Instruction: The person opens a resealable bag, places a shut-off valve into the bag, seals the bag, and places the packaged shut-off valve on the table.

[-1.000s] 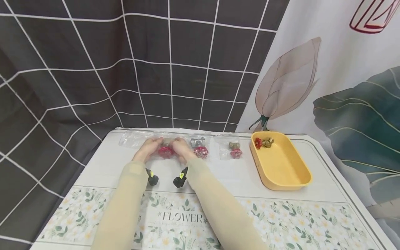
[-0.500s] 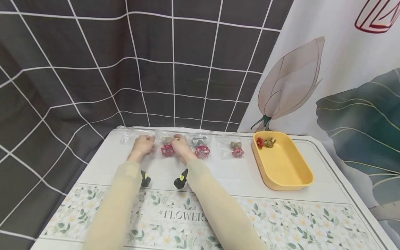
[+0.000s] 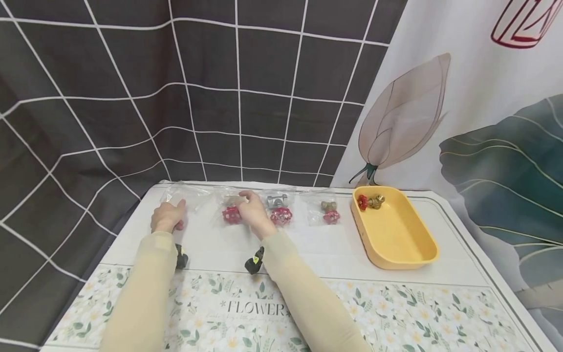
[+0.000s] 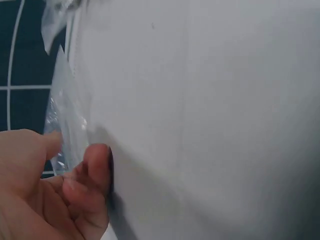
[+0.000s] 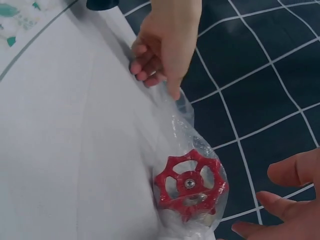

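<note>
My left hand (image 3: 168, 215) is at the table's back left, beside a flat clear plastic bag (image 3: 186, 195). In the left wrist view its thumb and loosely bent fingers stand apart, with the bag behind them; whether they touch it is hard to tell. My right hand (image 3: 254, 211) is over the right side of a bagged brass valve with a red handwheel (image 3: 231, 215). The right wrist view shows its fingers (image 5: 280, 205) spread, apart from the red handwheel (image 5: 190, 184).
Right of my hand lie a bagged silver valve with a red handwheel (image 3: 280, 215) and a smaller bagged brass valve (image 3: 330, 212). A yellow tray (image 3: 396, 239) at the right holds an unbagged brass valve (image 3: 371, 201). Behind the table hangs a dark grid curtain (image 3: 211, 117).
My left hand has moved left, away from the bagged valve and past the flat plastic bag. My right hand stays by the valve, its fingers now lifted a little.
</note>
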The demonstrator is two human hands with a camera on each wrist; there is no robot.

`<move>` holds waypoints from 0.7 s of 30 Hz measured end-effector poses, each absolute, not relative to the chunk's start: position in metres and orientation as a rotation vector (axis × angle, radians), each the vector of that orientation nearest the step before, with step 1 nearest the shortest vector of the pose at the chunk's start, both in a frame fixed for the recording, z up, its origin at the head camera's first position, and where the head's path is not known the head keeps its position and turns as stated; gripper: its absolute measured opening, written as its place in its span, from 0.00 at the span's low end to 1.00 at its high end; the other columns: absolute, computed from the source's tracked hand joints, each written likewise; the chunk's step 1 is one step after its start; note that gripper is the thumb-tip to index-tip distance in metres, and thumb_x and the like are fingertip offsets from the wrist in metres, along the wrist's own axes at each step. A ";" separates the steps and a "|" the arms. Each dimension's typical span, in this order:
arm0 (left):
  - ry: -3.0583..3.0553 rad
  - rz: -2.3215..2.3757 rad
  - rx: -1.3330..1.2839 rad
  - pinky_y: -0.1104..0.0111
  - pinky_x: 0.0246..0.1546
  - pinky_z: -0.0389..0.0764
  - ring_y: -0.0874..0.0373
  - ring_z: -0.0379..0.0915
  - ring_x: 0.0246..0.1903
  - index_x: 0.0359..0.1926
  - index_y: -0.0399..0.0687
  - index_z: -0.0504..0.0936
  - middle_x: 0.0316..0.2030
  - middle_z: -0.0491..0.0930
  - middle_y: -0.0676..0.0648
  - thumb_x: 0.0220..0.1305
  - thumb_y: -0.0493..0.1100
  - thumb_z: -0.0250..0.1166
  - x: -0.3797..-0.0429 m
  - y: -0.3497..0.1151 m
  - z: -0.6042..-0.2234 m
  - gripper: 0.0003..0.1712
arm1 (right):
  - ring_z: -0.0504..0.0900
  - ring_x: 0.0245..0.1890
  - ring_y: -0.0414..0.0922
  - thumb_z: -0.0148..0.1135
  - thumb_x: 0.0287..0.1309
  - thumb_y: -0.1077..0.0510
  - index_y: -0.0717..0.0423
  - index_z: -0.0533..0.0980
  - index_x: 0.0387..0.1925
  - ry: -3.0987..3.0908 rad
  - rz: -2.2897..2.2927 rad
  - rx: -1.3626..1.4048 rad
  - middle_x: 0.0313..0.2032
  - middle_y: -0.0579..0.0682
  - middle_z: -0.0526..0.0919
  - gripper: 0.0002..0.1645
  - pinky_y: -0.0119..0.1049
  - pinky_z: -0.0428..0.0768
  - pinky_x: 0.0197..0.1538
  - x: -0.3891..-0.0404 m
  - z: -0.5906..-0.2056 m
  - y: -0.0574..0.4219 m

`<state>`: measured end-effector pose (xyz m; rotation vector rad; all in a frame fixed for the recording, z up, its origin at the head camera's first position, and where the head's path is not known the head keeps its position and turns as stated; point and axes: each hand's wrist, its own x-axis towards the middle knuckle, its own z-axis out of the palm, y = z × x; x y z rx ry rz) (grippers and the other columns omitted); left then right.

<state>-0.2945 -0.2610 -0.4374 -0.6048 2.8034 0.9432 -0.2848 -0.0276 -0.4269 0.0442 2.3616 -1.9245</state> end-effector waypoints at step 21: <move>2.754 0.884 -0.537 0.67 0.18 0.69 0.60 0.69 0.12 0.12 0.48 0.77 0.10 0.74 0.53 0.48 0.37 0.54 -0.302 -0.274 -0.447 0.13 | 0.68 0.64 0.55 0.56 0.63 0.62 0.60 0.75 0.57 2.396 -1.898 -0.122 0.63 0.57 0.73 0.21 0.55 0.66 0.65 -0.274 -0.413 -0.015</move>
